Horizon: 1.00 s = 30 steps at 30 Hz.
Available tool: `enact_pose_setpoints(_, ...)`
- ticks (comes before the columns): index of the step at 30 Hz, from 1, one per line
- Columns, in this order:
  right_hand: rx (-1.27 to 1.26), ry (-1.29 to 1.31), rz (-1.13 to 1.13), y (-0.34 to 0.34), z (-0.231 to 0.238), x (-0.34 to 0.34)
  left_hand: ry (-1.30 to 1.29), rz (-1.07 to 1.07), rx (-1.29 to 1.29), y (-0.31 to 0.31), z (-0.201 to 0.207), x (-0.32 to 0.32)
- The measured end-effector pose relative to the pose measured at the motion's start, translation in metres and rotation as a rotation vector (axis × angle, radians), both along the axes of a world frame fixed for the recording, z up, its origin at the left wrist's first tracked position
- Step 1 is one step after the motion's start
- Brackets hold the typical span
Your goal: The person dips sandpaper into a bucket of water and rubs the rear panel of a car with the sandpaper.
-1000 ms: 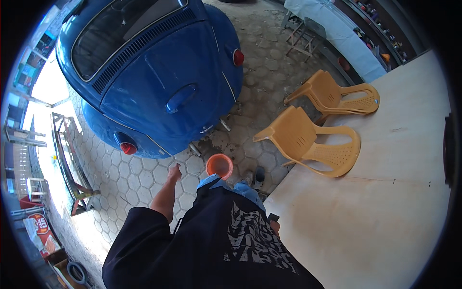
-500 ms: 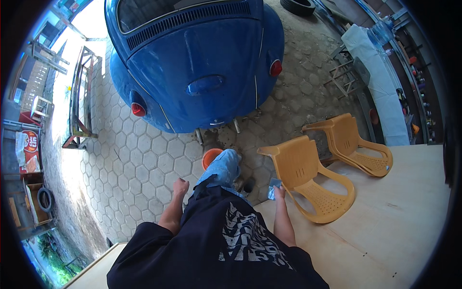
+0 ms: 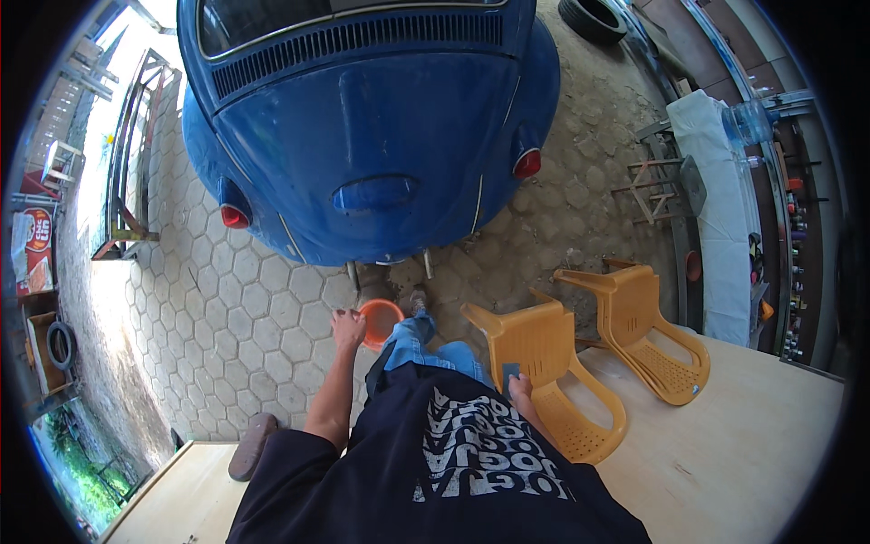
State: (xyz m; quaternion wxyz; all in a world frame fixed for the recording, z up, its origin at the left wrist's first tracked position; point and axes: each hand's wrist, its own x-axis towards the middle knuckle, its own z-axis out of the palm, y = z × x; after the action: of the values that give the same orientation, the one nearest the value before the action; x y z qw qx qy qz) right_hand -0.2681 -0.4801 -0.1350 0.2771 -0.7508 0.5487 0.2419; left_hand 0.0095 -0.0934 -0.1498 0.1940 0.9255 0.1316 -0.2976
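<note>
My left hand point(image 3: 347, 326) is held out with its fingers loosely apart and nothing in it. It appears beside the rim of an orange bucket point(image 3: 381, 324) on the paving; whether they touch I cannot tell. In my right hand point(image 3: 520, 388) is a small flat blue-grey piece point(image 3: 510, 374), its exact kind unclear. That hand shows against a yellow-brown plastic chair point(image 3: 535, 349). Ahead stands the rounded rear of a blue car point(image 3: 381, 136), with two tailpipes low down above the bucket.
A second plastic chair point(image 3: 634, 304) stands to the right, by a pale wooden board point(image 3: 725, 426). A brown sandal-like thing point(image 3: 252, 446) lies at the lower left. Farther off are a tyre point(image 3: 594, 20), a covered white table point(image 3: 711, 181) and a metal frame point(image 3: 136, 163).
I have moved closer to the car. My left hand has reached forward to beside the bucket, its fingers loosened from a fist. My right hand still holds the flat piece, now turned.
</note>
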Motion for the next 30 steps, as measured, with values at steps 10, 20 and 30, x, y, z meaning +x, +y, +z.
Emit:
enact_pose_setpoints(10,-0.108,-0.476,0.156,-0.077,0.039,0.235,-0.851,-0.395,-0.208,-0.165,0.125,0.301)
enact_pose_setpoints(20,-0.034,-0.845,0.142,-0.129,0.072,0.540,-1.180,-0.751,0.172,-0.251,0.214,0.481)
enact_pose_setpoints(30,-0.041,-1.149,0.128,-0.157,0.143,0.742,-1.132,-0.821,0.365,-0.260,0.191,0.511)
